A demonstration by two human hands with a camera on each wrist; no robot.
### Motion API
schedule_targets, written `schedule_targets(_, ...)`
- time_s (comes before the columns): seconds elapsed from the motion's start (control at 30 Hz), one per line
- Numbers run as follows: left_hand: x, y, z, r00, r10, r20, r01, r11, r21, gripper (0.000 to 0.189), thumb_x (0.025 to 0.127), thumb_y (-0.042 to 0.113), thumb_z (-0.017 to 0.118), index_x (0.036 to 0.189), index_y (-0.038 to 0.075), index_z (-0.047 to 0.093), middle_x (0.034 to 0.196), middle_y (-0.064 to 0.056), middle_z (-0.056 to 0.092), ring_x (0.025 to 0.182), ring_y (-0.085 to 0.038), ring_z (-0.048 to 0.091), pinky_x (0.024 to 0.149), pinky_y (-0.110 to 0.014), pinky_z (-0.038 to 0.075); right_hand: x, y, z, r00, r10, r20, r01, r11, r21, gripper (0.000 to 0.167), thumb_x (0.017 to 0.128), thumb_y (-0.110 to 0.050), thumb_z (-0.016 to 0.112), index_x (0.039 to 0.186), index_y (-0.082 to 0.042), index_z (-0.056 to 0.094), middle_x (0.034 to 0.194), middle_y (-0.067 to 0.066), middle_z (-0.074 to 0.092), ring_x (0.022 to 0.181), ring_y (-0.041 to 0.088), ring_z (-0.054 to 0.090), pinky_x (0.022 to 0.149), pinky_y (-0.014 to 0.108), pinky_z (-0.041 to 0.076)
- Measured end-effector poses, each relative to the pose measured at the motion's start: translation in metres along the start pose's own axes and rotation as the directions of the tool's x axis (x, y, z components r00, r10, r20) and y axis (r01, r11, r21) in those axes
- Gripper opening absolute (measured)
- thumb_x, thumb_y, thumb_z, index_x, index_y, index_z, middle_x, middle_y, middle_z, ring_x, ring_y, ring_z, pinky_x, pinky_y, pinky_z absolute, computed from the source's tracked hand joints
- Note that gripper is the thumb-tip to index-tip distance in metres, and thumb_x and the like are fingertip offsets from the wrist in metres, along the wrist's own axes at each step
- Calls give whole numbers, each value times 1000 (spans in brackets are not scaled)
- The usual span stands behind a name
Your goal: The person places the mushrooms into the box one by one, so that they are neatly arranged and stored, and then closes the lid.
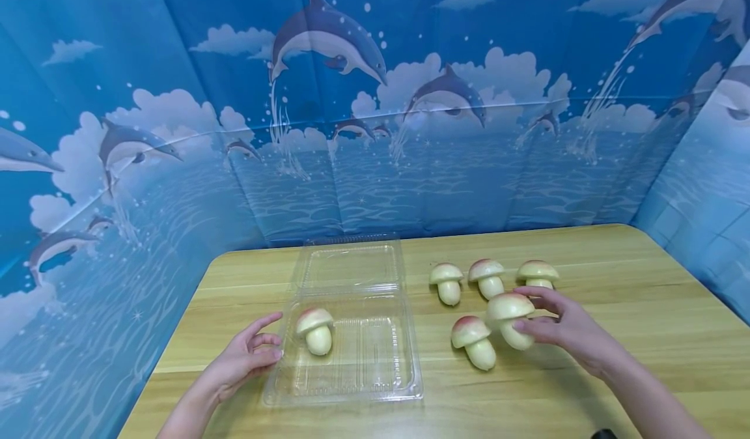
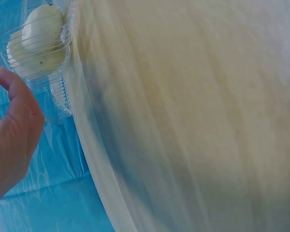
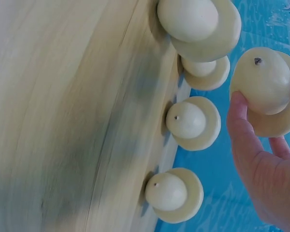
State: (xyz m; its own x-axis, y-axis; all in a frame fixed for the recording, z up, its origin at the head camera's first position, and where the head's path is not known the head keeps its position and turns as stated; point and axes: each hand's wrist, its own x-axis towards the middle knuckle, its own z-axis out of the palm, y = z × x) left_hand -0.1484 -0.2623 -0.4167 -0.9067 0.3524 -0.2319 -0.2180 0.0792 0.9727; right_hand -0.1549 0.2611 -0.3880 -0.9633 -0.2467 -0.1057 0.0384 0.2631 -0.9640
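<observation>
My right hand pinches a toy mushroom between thumb and fingers, its cream cap with a pinkish top. In the right wrist view the held mushroom is raised off the wooden table, stem toward the camera. My left hand is at the left edge of a clear plastic clamshell box, fingers loosely bent and fingertips right at the rim. Inside the box's base, to the left, lies one mushroom. The box's lid is folded back flat behind it.
Several more mushrooms lie on the wooden table: one just left of the held one, and a back row with a left, a middle and a right one. A blue dolphin-print curtain hangs behind the table.
</observation>
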Motion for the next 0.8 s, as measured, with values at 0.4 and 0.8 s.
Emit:
schedule_targets(0.4,0,2,0,1000,-9,-11,9,1000,14,78,87,3,63,147,1,14,100,-3,51,82,-10,59,72,-23,50,3,-8,10,999,-18,31,18,1000,-2,61,89,-13,62,139,3,32,127,25,34,91,18,61,72,39,51)
schedule_targets(0.8,1,2,-2,1000,-5,-9,5,1000,13,78,86,3,63,147,0,13,100,-3,51,82,-10,58,71,-22,49,6,-15,19,998,-38,41,37,999,13,61,88,-12,63,138,4,33,128,27,36,91,19,61,73,36,51)
